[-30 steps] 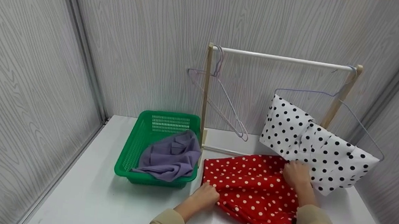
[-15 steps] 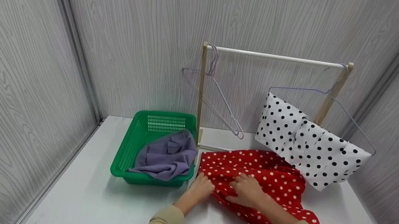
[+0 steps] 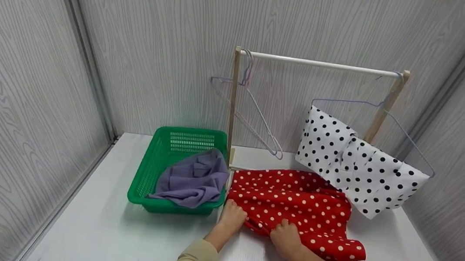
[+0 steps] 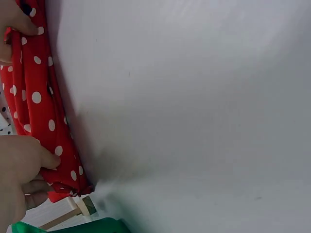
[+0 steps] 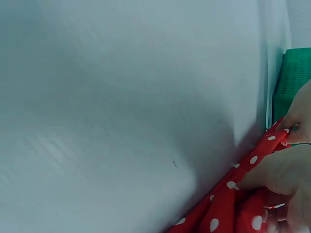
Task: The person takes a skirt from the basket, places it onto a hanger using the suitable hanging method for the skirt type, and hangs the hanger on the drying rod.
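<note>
A red cloth with white polka dots (image 3: 294,201) lies rumpled on the white table, right of the basket. My left hand (image 3: 233,217) grips its near left corner; in the left wrist view the thumb and fingers of that hand (image 4: 24,170) pinch the folded edge. Farther right along the near edge, my right hand (image 3: 286,239) holds the cloth too. The right wrist view has this hand (image 5: 282,184) with red fabric bunched between thumb and fingers. The cloth's right end spreads loose beyond it.
A green basket (image 3: 143,170) with a purple cloth (image 3: 196,179) stands at left. Behind the red cloth is a rack with a white bar (image 3: 310,62). Bare hangers (image 3: 261,112) hang at its left end, and a white cloth with black dots (image 3: 355,164) hangs at its right.
My right hand has left the cloth's far right part, come left and toward me, and taken hold of the near edge. The left hand keeps its grip on the left corner.
</note>
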Demonstrator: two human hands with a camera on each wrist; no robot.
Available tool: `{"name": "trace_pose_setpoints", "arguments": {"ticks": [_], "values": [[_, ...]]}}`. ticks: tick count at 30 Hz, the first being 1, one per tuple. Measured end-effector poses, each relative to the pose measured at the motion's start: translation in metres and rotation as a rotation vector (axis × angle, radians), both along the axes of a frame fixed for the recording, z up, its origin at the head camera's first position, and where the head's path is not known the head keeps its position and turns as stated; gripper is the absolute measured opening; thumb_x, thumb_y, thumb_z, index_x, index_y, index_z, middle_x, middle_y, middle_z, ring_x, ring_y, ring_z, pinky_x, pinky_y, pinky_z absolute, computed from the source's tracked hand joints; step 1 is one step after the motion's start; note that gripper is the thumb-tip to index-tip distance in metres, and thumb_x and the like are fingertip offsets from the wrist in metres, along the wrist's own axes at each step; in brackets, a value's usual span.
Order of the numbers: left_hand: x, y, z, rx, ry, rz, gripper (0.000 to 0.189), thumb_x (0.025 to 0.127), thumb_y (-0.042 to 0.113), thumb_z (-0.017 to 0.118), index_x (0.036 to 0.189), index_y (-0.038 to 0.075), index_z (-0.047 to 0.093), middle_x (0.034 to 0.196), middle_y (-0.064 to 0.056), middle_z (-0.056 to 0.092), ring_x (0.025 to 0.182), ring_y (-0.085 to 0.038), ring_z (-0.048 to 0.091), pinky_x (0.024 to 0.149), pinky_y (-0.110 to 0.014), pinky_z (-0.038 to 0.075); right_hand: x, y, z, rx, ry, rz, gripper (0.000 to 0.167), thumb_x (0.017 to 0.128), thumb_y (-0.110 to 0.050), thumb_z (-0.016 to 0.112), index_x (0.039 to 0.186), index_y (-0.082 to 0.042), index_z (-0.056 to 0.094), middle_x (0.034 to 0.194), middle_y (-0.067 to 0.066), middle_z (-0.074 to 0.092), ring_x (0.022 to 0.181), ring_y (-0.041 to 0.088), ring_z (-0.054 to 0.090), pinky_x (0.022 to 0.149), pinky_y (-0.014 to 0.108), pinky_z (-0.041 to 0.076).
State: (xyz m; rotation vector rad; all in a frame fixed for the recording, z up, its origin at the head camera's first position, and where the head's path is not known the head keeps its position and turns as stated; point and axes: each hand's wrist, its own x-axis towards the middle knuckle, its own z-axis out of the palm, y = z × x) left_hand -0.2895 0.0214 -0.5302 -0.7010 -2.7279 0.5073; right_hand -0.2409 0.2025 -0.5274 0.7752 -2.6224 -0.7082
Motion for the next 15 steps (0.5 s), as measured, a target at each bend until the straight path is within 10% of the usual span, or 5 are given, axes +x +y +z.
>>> {"name": "trace_pose_setpoints", "arguments": {"ticks": [15], "values": [[-0.007, 0.011, -0.008, 0.089, -0.008, 0.089, 0.026, 0.086, 0.038, 0.059, 0.080, 0.018, 0.075, 0.076, 0.001, 0.068, 0.078, -0.018, 0.061, 0.077, -0.034, 0.042, -0.020, -0.010, -0.005, 0.052, -0.027, -0.191, 0.019, 0.082, -0.016, 0.067, 0.065, -0.008, 0.068, 0.064, 0.006, 0.053, 0.072, 0.022, 0.042, 0.068, 0.034, 0.038]]}}
